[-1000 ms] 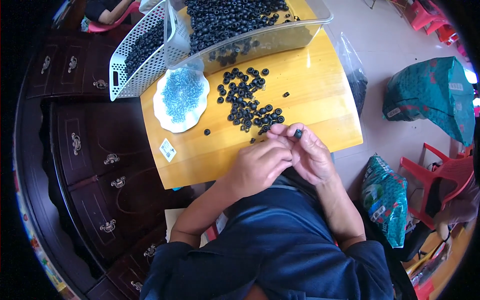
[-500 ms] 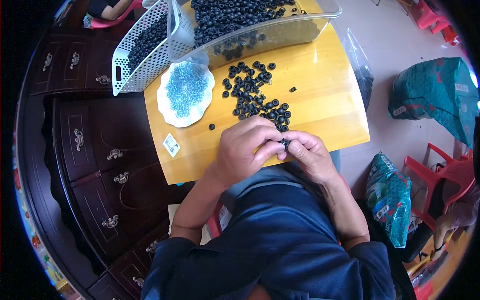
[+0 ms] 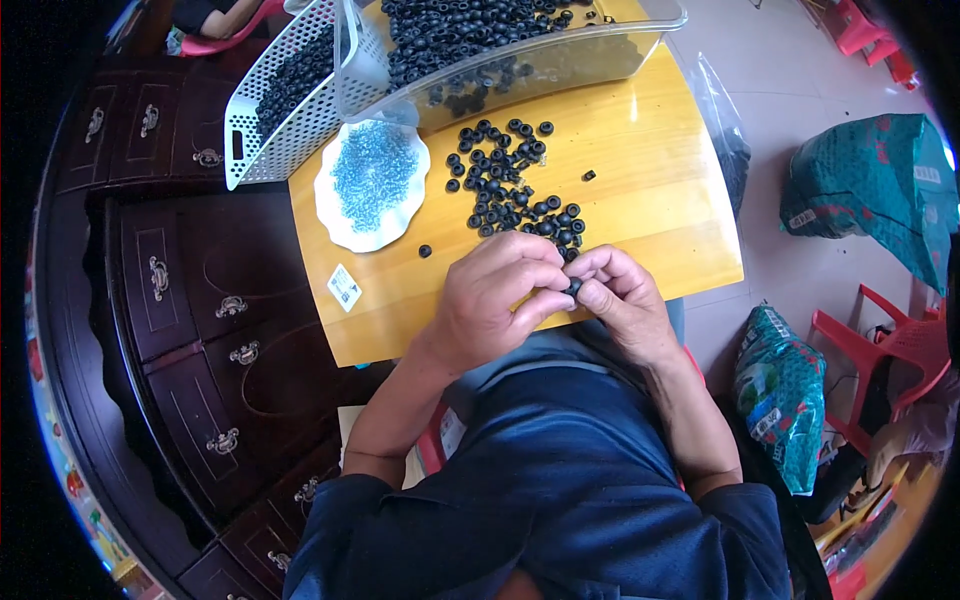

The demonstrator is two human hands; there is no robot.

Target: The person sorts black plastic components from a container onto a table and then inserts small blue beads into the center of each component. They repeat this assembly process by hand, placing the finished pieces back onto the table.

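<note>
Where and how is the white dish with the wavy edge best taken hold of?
Probably grip the white dish by its wavy near rim, coming from the person's side: the far end sits close to the perforated basket and clear plastic bin. Keep it level, because many small bluish pieces lie inside.

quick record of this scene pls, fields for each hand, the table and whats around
right hand: thumb and fingers pinching a small black piece
left hand: fingertips at that piece; whether they grip it is unclear
table: yellow wood, with loose black pieces scattered beyond the hands
plate: white, wavy-edged, heaped with small clear bluish bits
containers: white perforated basket and clear bin, both holding black pieces
floor, right: two green bags, red chair
left side: dark drawer cabinet
</note>
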